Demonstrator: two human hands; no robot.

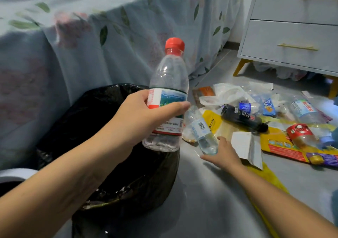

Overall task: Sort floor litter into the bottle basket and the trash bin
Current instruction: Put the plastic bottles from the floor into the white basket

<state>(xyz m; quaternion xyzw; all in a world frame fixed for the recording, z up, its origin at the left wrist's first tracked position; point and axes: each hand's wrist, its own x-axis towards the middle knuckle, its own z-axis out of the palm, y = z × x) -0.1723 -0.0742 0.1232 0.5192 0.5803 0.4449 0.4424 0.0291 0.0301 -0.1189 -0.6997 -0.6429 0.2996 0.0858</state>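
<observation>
My left hand (pixel 142 116) grips a clear plastic bottle with a red cap (pixel 167 84), held upright over the near rim of the trash bin lined with a black bag (pixel 102 127). My right hand (pixel 222 153) is low over the floor with its fingers around the base of a small clear bottle with a barcode label (pixel 202 133) that lies on its side. Beyond it is the litter pile: a black bottle (pixel 243 117), a bottle with a red label (pixel 302 137), a clear bottle with a blue label (pixel 303 109), white plastic bags (pixel 225 94) and wrappers. No bottle basket is in view.
A bed with a floral sheet (pixel 91 36) hangs down behind the bin on the left. A white drawer cabinet on yellow legs (pixel 292 41) stands at the back right. A folded white card (pixel 247 146) and a yellow printed bag (pixel 279 142) lie by my right hand. Grey floor fills the foreground.
</observation>
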